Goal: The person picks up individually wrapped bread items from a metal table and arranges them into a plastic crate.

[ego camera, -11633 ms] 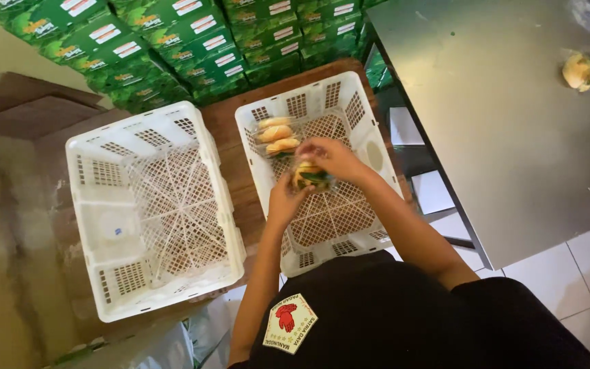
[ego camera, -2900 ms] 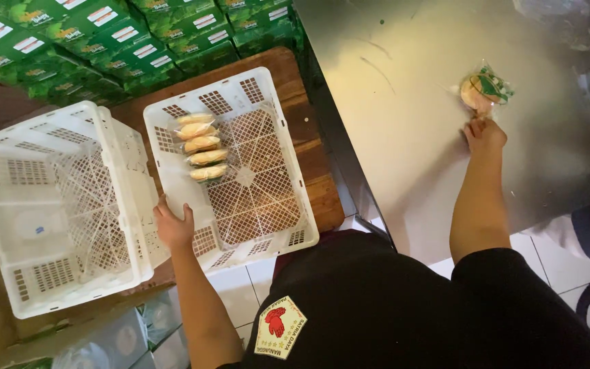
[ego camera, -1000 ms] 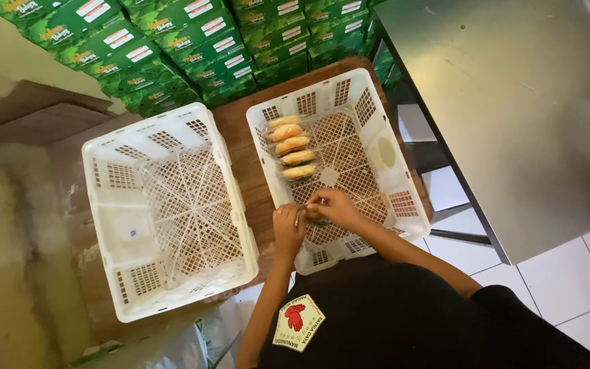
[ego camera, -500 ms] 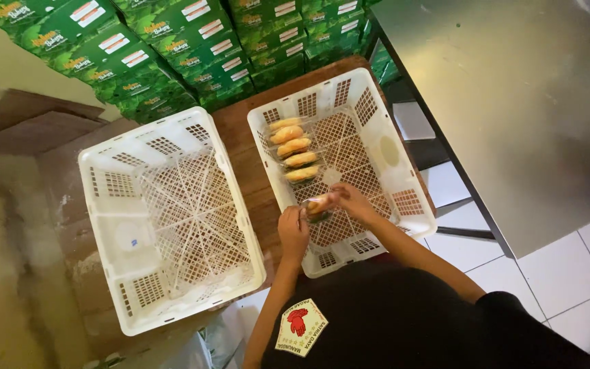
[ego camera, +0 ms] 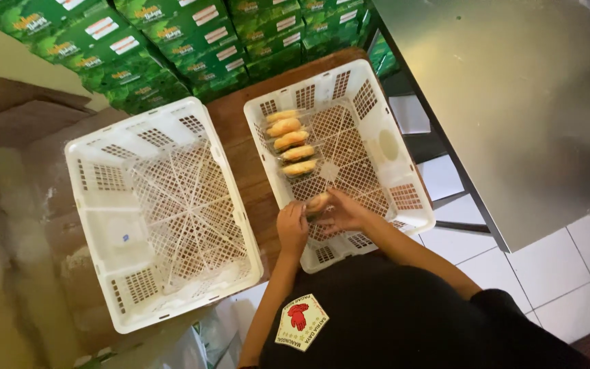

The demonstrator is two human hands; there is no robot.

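Both my hands are inside the right-hand white plastic crate [ego camera: 377,82], holding a wrapped golden bread roll [ego camera: 318,201] between them low over the crate's mesh floor. My left hand [ego camera: 292,228] grips its near end and my right hand [ego camera: 344,213] covers its right side. Just beyond it, a row of several wrapped bread rolls [ego camera: 290,141] lies along the crate's left wall. A second white plastic crate [ego camera: 114,239] stands to the left with nothing in it.
Both crates rest on a brown wooden surface [ego camera: 239,143]. Stacked green cartons [ego camera: 172,41] line the far side. A grey metal table [ego camera: 513,102] stands to the right over white floor tiles [ego camera: 554,273]. Brown cardboard [ego camera: 15,116] lies at the far left.
Over the last second my hands moved with the roll slightly toward the row of rolls. About three seconds ago my right hand was on the metal table at a wrapped roll.
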